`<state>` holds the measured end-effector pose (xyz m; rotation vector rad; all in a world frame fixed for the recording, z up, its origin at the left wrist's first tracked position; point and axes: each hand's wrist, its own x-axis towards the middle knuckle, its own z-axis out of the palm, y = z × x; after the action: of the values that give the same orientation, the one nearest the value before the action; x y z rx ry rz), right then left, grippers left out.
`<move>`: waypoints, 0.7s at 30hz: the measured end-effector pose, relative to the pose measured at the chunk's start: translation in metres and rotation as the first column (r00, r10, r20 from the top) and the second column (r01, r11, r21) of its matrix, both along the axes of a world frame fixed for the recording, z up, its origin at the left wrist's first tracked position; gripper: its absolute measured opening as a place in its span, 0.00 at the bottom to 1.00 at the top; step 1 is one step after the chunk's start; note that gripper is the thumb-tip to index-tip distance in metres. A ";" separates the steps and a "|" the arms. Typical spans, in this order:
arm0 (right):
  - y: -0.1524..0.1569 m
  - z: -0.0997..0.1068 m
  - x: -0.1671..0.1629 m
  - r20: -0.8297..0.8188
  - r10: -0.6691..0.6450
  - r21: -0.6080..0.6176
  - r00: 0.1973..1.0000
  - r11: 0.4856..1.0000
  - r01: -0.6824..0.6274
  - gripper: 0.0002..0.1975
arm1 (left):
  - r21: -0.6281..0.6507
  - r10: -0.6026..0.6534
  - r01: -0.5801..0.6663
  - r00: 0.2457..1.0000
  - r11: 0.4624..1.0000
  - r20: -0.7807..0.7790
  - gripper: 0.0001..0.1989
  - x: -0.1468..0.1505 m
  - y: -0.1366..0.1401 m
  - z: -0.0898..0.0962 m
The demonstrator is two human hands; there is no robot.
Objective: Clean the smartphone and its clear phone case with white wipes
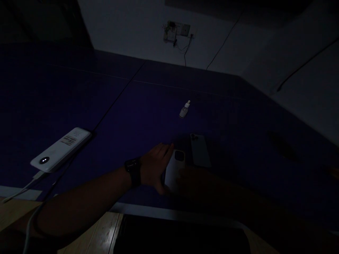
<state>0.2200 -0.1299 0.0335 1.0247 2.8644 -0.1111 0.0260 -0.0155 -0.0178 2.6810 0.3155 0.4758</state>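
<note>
On the purple mat, a pale phone case with a dark camera cutout lies between my hands. Whether a phone sits inside it, I cannot tell. My left hand, a dark watch on its wrist, grips the left side, with the fingers at the top edge and the thumb low down. My right hand, deep in shadow, has curled fingers against the right side of the case. Just right of it a grey-blue phone lies face down, camera lenses at its top left. The room is very dark.
A white power bank with a lit display and a plugged-in white cable lies at the left. Farther back lies a small dropper bottle. Wall sockets with cords are behind. A dark seat-like shape is nearest me.
</note>
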 end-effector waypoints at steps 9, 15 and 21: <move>0.054 0.024 0.028 0.172 -0.171 0.217 0.970 0.967 0.132 0.08 | -0.011 -0.008 0.008 1.000 1.000 -0.010 0.77 0.001 0.000 0.004; 0.061 0.010 0.035 0.053 -0.247 0.273 0.968 0.936 0.224 0.10 | 0.002 -0.012 0.012 1.000 1.000 -0.026 0.79 0.001 0.000 0.004; 0.072 -0.003 0.016 -0.079 -0.423 0.224 0.903 0.875 0.430 0.09 | 0.007 -0.040 0.040 0.999 0.999 -0.004 0.80 0.000 0.002 0.004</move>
<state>0.2357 -0.0577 0.0307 1.7043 2.6650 0.1940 0.0260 -0.0136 -0.0137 2.6896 0.2609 0.4602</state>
